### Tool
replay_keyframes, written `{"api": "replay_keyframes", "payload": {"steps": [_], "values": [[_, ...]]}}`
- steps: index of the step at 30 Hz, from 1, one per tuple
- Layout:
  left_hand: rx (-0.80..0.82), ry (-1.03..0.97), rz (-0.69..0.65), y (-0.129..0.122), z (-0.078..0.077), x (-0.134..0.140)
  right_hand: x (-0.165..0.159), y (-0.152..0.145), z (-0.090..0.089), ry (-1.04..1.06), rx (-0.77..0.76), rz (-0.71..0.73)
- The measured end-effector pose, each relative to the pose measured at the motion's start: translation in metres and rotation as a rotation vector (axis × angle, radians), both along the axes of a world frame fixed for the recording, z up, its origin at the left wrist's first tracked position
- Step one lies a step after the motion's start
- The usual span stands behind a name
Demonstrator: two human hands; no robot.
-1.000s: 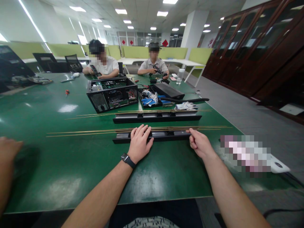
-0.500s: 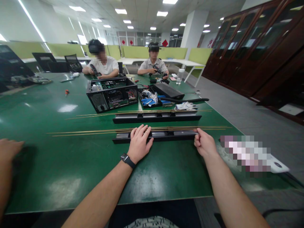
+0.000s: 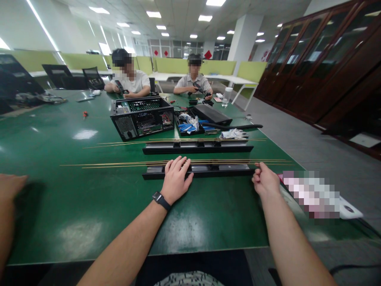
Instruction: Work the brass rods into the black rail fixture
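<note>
My left hand [image 3: 177, 174], a dark watch on its wrist, lies palm down with fingers stretched over thin brass-coloured rods [image 3: 119, 163] and the near black-and-silver rail [image 3: 205, 174]. The rods run lengthwise along that rail and stick out past both its ends. Just beyond the rail's right end, my right hand [image 3: 266, 179] is closed in a pinch on one thin rod; the exact grip is partly hidden by the fingers. Farther back is a similar rail [image 3: 220, 149] with more thin rods along it.
Behind the rails stand an open computer case [image 3: 149, 121], a black tray with gloves [image 3: 188, 124] and a flat dark box [image 3: 211, 114]. Another person's hand [image 3: 13, 184] is at the left edge. A power strip [image 3: 351, 208] lies right; two people sit across the green table [image 3: 98, 214].
My right hand has moved right, away from the rail's end, and one thin rod has slid right with it. My left hand stays in place on the rail.
</note>
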State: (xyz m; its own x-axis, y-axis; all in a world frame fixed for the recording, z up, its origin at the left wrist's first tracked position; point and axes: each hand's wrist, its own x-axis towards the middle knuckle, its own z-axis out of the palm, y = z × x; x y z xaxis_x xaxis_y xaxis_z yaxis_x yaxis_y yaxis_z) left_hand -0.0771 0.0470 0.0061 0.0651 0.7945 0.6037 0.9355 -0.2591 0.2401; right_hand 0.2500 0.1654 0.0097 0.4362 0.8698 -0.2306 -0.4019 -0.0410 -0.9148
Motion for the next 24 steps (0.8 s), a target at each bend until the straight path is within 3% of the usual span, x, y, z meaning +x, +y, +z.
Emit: {"api": "replay_keyframes", "payload": {"steps": [8, 18, 24], "values": [[-0.011, -0.003, 0.000, 0.000, 0.000, 0.000, 0.001, -0.002, -0.003, -0.010, 0.019, 0.001], [-0.018, -0.006, 0.000, -0.001, 0.000, 0.000, -0.024, -0.018, -0.004, -0.081, 0.073, 0.442], [-0.017, 0.001, -0.001, -0.001, 0.001, 0.000, -0.027, -0.020, -0.007, -0.111, 0.081, 0.556]]}}
